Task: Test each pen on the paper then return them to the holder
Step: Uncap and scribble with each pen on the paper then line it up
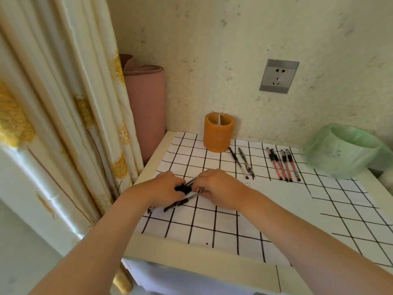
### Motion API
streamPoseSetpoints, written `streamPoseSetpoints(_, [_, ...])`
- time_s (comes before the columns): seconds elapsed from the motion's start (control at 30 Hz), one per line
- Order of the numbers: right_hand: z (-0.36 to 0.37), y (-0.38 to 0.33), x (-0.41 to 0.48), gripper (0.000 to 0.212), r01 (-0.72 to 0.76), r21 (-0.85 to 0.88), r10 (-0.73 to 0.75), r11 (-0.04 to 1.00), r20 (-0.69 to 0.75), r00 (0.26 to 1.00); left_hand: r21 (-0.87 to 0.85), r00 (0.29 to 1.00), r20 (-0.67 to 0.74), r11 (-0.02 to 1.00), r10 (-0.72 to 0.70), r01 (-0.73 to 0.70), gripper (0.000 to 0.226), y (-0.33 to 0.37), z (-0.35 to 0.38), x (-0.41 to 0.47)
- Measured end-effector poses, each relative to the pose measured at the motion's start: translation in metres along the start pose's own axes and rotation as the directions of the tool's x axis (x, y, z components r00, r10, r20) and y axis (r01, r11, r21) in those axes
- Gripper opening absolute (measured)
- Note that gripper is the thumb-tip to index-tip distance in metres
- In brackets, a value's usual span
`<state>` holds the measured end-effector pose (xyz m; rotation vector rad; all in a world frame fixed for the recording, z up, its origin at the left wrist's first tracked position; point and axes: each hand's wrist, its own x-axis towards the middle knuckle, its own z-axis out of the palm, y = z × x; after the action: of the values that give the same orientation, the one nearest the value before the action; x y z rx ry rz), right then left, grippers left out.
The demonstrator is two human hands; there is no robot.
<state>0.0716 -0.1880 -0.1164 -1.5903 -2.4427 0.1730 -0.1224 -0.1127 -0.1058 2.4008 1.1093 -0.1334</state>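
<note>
Pens with black grips and clear barrels, the black pens (182, 189), are bunched at the near left of the counter (170, 250), just above the grid-lined paper (212, 226). The left hand (168, 186) grips their dark grip ends with curled fingers. The right hand (220, 189) curls over their barrel ends from the other side. One of them slants below the hands, its tip touching the paper. Farther back stands the holder (218, 135), an orange cylinder, upright against the wall. Just right of it lie two more dark pens, the pair (238, 163), side by side on the paper. Right again, four red pens (286, 166) lie in a close row, near a green tub (340, 158).

Both hands cover most of the bunch, so its count cannot be told, and the right fingertips are hidden. The holder's inside is hard to make out. The tub is cut off at the right edge.
</note>
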Motion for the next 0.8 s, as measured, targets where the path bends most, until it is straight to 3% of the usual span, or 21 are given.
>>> streamPoseSetpoints(0.07, [-0.002, 0.0, -0.004, 0.023, -0.007, -0.009, 0.007, 1.0, 0.046, 0.999, -0.013, 0.999, -0.051, 1.0, -0.012, 0.012, 0.022, -0.001, 0.003, 0.003])
streamPoseSetpoints(0.2, [-0.015, 0.002, -0.018, 0.025, -0.093, -0.004, 0.093, 0.996, 0.069, 0.993, 0.003, 0.995, -0.087, 0.999, -0.039, 0.039, 0.044, 0.001, 0.006, 0.005])
streamPoseSetpoints(0.3, [-0.029, 0.005, -0.033, 0.015, -0.175, 0.018, 0.175, 0.984, 0.012, 0.985, 0.021, 0.994, -0.108, 1.0, 0.013, -0.01, 0.032, 0.009, 0.007, 0.007])
streamPoseSetpoints(0.47, [-0.046, 0.014, -0.056, 0.021, -0.284, 0.003, 0.283, 0.959, -0.066, 0.957, 0.053, 0.992, -0.118, 0.998, 0.04, -0.034, 0.021, 0.031, 0.014, 0.009])
streamPoseSetpoints(0.63, [-0.06, 0.021, -0.073, 0.025, -0.304, 0.077, 0.309, 0.949, -0.069, 0.948, 0.081, 0.998, -0.049, 0.996, -0.027, 0.031, 0.06, 0.044, 0.007, 0.012])
streamPoseSetpoints(0.7, [-0.064, 0.025, -0.081, 0.025, -0.332, 0.049, 0.334, 0.942, -0.075, 0.939, 0.079, 0.995, -0.103, 0.996, -0.02, 0.028, 0.06, 0.053, 0.002, 0.009])
streamPoseSetpoints(0.8, [-0.064, 0.032, -0.093, 0.023, -0.369, 0.048, 0.372, 0.928, -0.061, 0.926, -0.038, 0.961, -0.255, 0.992, 0.109, -0.123, 0.049, 0.075, -0.002, 0.004])
